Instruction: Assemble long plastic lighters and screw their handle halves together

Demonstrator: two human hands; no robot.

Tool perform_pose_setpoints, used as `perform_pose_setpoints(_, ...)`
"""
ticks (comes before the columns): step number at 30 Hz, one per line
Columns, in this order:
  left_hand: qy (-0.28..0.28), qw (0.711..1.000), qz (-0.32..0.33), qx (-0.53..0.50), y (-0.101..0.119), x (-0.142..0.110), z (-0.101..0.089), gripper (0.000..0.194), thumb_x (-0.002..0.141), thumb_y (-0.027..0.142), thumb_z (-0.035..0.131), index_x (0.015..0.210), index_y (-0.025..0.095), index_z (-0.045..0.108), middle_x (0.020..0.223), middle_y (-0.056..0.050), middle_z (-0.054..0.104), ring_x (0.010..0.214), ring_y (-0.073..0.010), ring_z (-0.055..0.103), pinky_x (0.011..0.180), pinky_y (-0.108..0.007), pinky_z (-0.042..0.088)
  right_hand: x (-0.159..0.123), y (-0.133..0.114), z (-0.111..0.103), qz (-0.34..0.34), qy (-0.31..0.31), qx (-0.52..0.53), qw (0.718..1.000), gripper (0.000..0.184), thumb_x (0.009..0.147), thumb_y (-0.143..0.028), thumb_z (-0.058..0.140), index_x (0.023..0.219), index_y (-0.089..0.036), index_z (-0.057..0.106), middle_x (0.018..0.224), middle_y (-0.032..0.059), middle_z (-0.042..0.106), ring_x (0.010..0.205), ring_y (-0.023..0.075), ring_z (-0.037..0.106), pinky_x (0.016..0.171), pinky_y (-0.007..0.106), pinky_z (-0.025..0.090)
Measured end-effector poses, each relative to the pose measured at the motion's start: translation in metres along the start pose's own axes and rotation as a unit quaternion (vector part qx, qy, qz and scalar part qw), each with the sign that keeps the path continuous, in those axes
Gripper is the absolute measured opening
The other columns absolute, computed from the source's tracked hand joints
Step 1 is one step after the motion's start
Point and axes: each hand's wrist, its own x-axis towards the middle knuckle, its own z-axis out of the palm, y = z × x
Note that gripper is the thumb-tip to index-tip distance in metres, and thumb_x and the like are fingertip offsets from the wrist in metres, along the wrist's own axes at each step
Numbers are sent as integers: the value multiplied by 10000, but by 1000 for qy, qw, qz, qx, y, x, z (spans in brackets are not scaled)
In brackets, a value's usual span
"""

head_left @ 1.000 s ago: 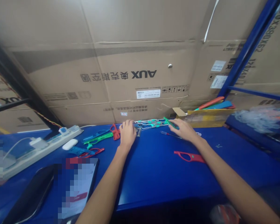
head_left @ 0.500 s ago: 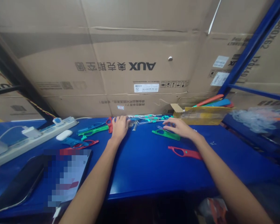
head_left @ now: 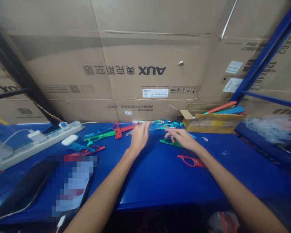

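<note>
My left hand (head_left: 140,135) is closed and blurred at the back of the blue table. From its fingertips a blue plastic handle with a loop (head_left: 157,125) stretches to the right, behind my other hand. My right hand (head_left: 181,138) has its fingers curled together, close to a thin metal rod (head_left: 170,127); what they pinch is too small to make out. Below that hand lies a green plastic handle (head_left: 169,142), partly covered. Nearer to me is a red plastic handle (head_left: 190,161), its right end hidden by my forearm. Teal-and-metal rods (head_left: 177,124) are heaped behind my hands.
Red (head_left: 118,131), green (head_left: 102,136) and blue handles lie to the left. Beyond them are a white power strip (head_left: 49,137), a white earphone case (head_left: 70,139) and a blurred-out device (head_left: 72,187). A cardboard box (head_left: 213,123) of coloured handles stands back right, beside clear plastic pieces (head_left: 269,131).
My left hand has moved right, and the blue handle now shows beyond its fingers. A red handle end is uncovered on its left. My right hand has shifted slightly, and the view has turned a little.
</note>
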Motion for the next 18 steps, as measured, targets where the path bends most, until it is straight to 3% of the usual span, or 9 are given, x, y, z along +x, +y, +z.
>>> perform_pose_setpoints(3,-62,995,72,-16,23,-10,17,341,1069,328,377,1286,209,612,1050,-63,767,928,-220,715,880,-324,478,4,-1,14,10,63,71,995,530,919,-635,489,984,-165,723,668,30,648,598,176,568,585,300,466)
perform_pose_setpoints(6,-126,978,163,-23,30,-14,20,413,1064,387,406,1438,236,495,1209,-63,722,1066,-210,678,941,-337,459,6,2,15,12,92,89,992,478,880,-602,548,1028,-174,702,736,36,671,653,191,600,611,314,498)
perform_pose_setpoints(9,-155,964,213,30,21,-9,9,393,1055,435,416,1345,239,596,1213,-60,712,1132,-218,636,982,-372,421,5,3,7,2,101,81,992,414,917,-526,519,1079,-195,705,916,64,720,801,217,646,754,356,534)
perform_pose_setpoints(11,-135,969,196,63,12,-3,0,374,1069,404,380,1226,228,670,1180,-60,717,1111,-215,633,967,-371,413,2,0,1,-35,93,15,995,356,956,-451,493,1105,-216,715,1010,70,726,909,234,652,857,383,522)
perform_pose_setpoints(13,-91,981,145,92,3,4,-11,393,1083,344,330,1138,206,694,1100,-67,725,1050,-207,642,918,-350,421,-2,-6,-2,-100,46,-85,990,328,988,-388,472,1115,-229,729,1041,76,722,986,248,638,927,400,492)
perform_pose_setpoints(16,-18,984,71,164,-11,14,-30,374,1073,309,339,1065,180,689,976,-74,706,956,-223,628,842,-342,426,-10,-19,-1,-171,-35,-195,965,339,1020,-357,443,1151,-234,730,1009,90,700,985,255,608,925,405,465)
perform_pose_setpoints(18,31,977,29,211,-20,18,-42,373,1068,307,333,1034,177,681,959,-85,693,959,-239,611,825,-341,424,-13,-26,2,-187,-58,-228,954,348,1034,-350,422,1173,-237,720,997,92,683,965,250,589,900,398,451)
